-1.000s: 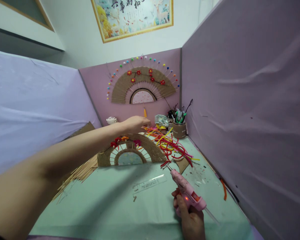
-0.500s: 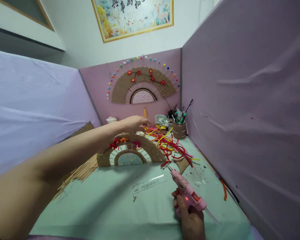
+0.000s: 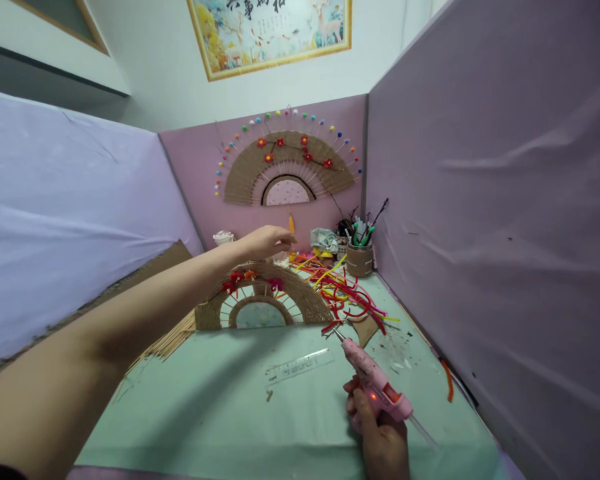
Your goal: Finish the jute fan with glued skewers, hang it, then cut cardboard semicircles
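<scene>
My right hand (image 3: pixel 383 437) is wrapped round a pink hot glue gun (image 3: pixel 375 380) with its small light glowing orange. The nozzle points up and left, close to a red pipe cleaner piece at the fan's right corner. My left arm stretches over a standing brown fan-shaped craft (image 3: pixel 307 300) with red, orange and pink flowers. Beyond the fan's top edge, my left hand (image 3: pixel 270 241) has its fingers curled together; whatever they pinch, if anything, is too small to make out. Loose coloured pipe cleaners (image 3: pixel 347 293) lie just right of that hand.
A clear ruler (image 3: pixel 299 367) lies on the green tabletop (image 3: pixel 230 413). At the back right stands a brown jar (image 3: pixel 359 260) with tools and twigs. Thin sticks (image 3: pixel 173 337) and a cardboard sheet (image 3: pixel 173 260) are at left. A larger finished fan (image 3: pixel 240 177) hangs behind.
My left hand has risen slightly behind the fan and its fingers have drawn in. My right hand and the glue gun stay nearly still. The view has shifted a little.
</scene>
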Available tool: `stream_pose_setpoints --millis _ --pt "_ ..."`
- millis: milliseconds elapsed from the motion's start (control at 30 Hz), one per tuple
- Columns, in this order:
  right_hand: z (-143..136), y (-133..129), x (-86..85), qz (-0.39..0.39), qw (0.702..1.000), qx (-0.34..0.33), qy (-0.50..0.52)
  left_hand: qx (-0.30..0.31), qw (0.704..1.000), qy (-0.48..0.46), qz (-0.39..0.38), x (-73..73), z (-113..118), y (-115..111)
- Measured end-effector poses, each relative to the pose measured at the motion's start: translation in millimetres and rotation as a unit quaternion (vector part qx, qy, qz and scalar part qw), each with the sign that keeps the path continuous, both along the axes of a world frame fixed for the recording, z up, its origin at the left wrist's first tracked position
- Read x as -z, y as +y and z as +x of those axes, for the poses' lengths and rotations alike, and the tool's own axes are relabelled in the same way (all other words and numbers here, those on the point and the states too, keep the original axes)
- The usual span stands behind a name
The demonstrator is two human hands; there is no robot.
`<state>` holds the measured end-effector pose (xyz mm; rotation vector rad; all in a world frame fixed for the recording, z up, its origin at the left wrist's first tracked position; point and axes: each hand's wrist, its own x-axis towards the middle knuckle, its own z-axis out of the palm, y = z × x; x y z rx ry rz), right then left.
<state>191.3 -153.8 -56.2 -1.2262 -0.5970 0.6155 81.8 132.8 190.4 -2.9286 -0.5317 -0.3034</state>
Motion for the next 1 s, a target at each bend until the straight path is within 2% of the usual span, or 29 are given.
stream_pose_setpoints --millis 233,400,467,500,533,567,633,700,767,833,900,1000 --pt "-1.1 0.5 2.3 0.005 1.000 -0.008 0.024 -0.031 0.980 -0.115 -0.157 -3.2 0.0 12.2" --pt "-0.5 -0.1 3.1 -0.004 1.000 -0.009 0.021 -0.064 0.959 -0.205 -0.186 -6.8 5.3 25.7" --pt "-0.7 -0.1 2.3 -0.010 1.000 -0.006 0.029 -0.072 0.936 -0.286 -0.193 -16.3 7.1 26.4" --pt "-1.0 0.0 1.8 -0.010 0.999 -0.004 0.032 -0.073 0.912 -0.347 -0.207 -23.3 6.9 24.1" --pt "-1.3 0.1 1.4 -0.008 0.999 -0.002 0.033 -0.068 0.876 -0.417 -0.233 -31.3 5.5 19.7" --pt "-1.5 0.1 0.9 -0.007 1.000 0.001 0.030 -0.058 0.828 -0.489 -0.269 -39.6 2.7 12.8" --pt "-1.4 -0.3 0.1 -0.007 1.000 0.006 0.016 -0.018 0.708 -0.606 -0.361 -53.9 -7.2 -8.2" --pt "0.3 -1.6 -0.9 -0.015 1.000 0.009 0.001 0.026 0.597 -0.668 -0.444 -59.7 -20.6 -35.1" --pt "3.7 -3.0 -2.4 -0.031 0.999 -0.002 -0.015 0.063 0.506 -0.707 -0.491 -54.2 -33.0 -59.1" --pt "8.0 -3.2 -4.0 -0.046 0.998 -0.027 -0.037 0.083 0.426 -0.731 -0.526 -40.6 -42.9 -71.6" --pt "11.5 -2.0 -4.8 -0.060 0.996 -0.024 -0.063 0.085 0.352 -0.755 -0.546 -25.2 -52.8 -69.4" --pt "13.6 -0.4 -3.5 -0.073 0.991 -0.029 -0.105 0.066 0.256 -0.797 -0.543 -8.8 -73.9 -48.3"
